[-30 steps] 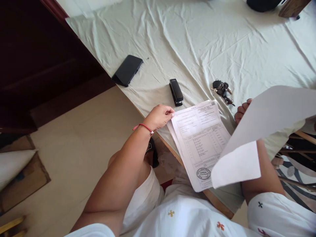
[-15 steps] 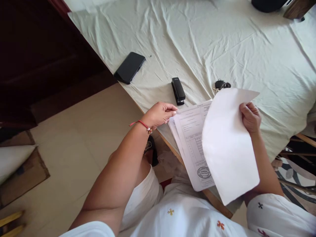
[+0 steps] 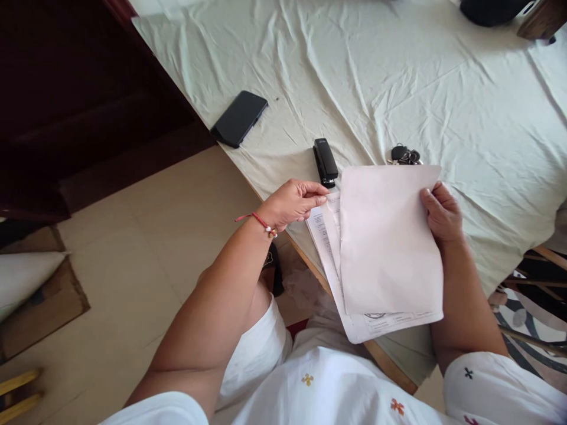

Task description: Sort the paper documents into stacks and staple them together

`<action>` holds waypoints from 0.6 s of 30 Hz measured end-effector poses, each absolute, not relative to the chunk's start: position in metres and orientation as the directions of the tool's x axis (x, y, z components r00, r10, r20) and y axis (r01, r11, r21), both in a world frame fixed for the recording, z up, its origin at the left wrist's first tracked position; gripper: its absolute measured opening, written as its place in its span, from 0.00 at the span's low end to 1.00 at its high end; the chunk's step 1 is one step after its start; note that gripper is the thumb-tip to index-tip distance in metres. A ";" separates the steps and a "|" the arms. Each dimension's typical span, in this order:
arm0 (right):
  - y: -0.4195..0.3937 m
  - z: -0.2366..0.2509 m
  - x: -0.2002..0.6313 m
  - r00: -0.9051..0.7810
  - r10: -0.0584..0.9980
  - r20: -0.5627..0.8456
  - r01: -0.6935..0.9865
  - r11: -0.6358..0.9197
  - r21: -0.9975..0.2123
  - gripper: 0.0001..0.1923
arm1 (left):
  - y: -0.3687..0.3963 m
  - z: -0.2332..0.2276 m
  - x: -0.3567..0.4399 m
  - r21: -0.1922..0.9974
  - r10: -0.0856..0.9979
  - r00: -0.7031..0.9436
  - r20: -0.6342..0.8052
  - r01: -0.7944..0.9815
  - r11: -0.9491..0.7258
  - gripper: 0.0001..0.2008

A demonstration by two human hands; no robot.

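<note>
My left hand pinches the upper left corner of a stack of printed papers lying at the table's near edge. My right hand holds the right edge of a blank white sheet, which lies flat over the stack and covers most of the print. A black stapler sits just beyond my left fingers. A bunch of keys peeks out behind the top of the blank sheet.
A black phone lies near the table's left edge on the wrinkled pale cloth. A dark object sits at the far right corner. Tiled floor and a cardboard box with a white cushion are on the left.
My right hand swung the blank sheet from high on the right down and leftwards onto the printed stack. My left hand stayed at the stack's corner.
</note>
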State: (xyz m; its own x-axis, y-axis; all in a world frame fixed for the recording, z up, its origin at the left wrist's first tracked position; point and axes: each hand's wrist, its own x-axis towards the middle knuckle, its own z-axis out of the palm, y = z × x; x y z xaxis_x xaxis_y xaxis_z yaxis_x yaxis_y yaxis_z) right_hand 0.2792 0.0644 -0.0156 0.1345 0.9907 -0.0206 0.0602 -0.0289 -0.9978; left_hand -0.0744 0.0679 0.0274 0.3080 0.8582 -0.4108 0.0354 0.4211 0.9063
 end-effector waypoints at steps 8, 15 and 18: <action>0.067 -0.020 0.275 0.030 0.999 0.028 0.019 0.027 -0.999 0.24 | 0.069 0.034 -0.070 0.919 0.894 0.248 -0.373 -0.031 0.393 0.04; 0.067 -0.026 0.283 0.244 0.968 -0.051 0.002 -0.054 -0.999 0.16 | 0.068 0.032 -0.066 0.950 0.921 0.285 -0.264 -0.090 0.300 0.07; 0.069 -0.022 0.283 0.328 0.944 0.040 -0.147 0.093 -0.985 0.16 | 0.069 0.030 -0.069 0.973 0.945 0.236 -0.225 -0.007 0.233 0.13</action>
State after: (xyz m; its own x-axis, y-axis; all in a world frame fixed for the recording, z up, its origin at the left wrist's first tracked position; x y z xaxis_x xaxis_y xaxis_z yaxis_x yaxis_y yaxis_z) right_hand 0.2833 0.0691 -0.0225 0.3278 0.9439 0.0402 -0.1469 0.0930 -0.9848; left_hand -0.0692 0.0694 0.0303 0.2360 0.9454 -0.2246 -0.0065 0.2327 0.9725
